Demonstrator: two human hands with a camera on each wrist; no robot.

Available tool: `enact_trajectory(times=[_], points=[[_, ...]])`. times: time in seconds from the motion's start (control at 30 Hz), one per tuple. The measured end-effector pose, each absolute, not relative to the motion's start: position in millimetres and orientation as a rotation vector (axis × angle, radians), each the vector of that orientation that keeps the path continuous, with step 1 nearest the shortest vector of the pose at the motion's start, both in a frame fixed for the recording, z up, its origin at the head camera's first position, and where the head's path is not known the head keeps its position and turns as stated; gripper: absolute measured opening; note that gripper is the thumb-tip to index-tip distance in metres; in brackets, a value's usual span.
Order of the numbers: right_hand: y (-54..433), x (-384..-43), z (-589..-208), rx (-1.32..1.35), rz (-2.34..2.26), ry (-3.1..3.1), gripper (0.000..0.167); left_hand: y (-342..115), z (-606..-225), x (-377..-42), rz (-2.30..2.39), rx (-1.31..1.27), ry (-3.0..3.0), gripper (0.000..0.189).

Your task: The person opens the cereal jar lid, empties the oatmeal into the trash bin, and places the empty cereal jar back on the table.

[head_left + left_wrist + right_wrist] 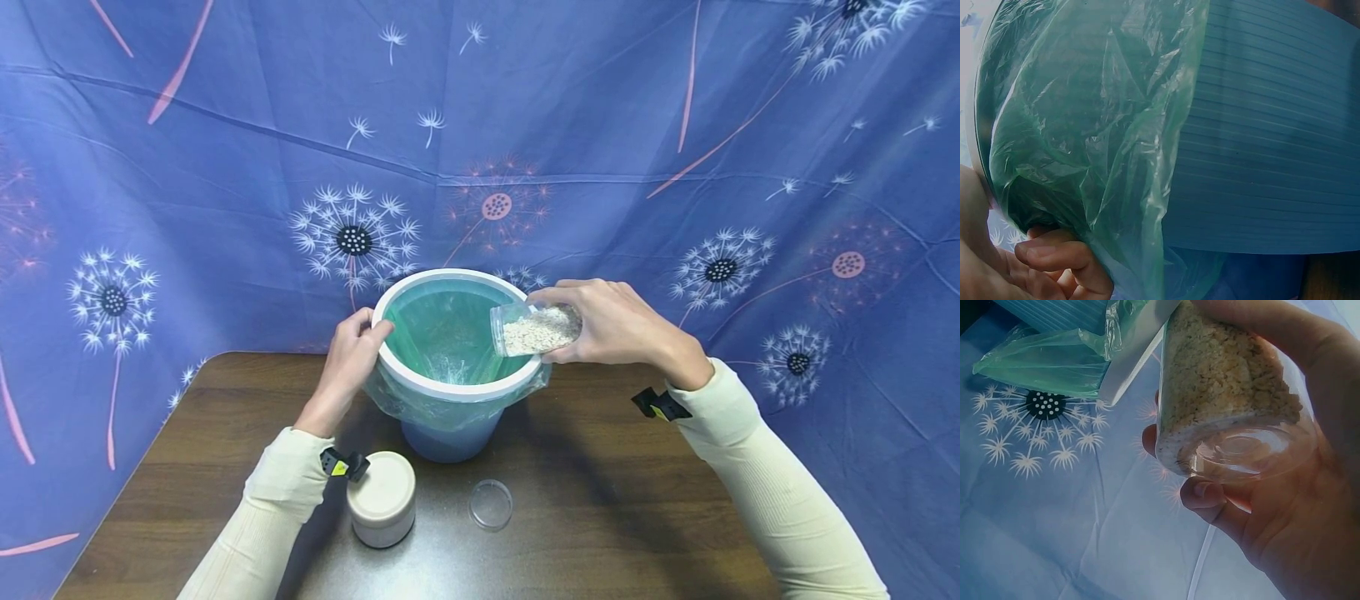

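Note:
A blue trash can [450, 442] with a white rim stands on the table, lined with a thin green plastic bag [1091, 112] folded over its outside. My left hand [351, 357] grips the can's rim at the left, thumb over the top and fingers outside against the bag. In my right hand [621, 323] is a clear jar [1229, 394] partly filled with pale flakes like oats [536, 333]. That jar lies tipped almost on its side, its mouth over the can's right rim and facing inward. The flakes have slid along its lower side.
A round container with a cream lid [382, 487] stands near my left wrist, in front of the can. To its right a clear round lid [491, 505] lies flat on the brown wooden table [600, 517]. A blue dandelion-print cloth [600, 125] hangs behind.

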State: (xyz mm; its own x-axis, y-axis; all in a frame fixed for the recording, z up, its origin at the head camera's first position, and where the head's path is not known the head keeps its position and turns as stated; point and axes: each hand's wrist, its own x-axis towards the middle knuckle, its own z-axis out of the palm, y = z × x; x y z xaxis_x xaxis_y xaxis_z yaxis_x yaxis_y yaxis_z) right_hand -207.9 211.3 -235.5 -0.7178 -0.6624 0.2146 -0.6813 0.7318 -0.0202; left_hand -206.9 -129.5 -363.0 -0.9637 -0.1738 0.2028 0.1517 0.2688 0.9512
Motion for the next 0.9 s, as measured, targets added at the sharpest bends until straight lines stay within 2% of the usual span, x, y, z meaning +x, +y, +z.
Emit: enact_trajectory(times=[0.9], points=[[207.1,-206.8,-231.6,1.067,0.108,-2.776,0.074,-130.1,-362.0,-206.0,-1.737,0.019,-2.289,0.019]])
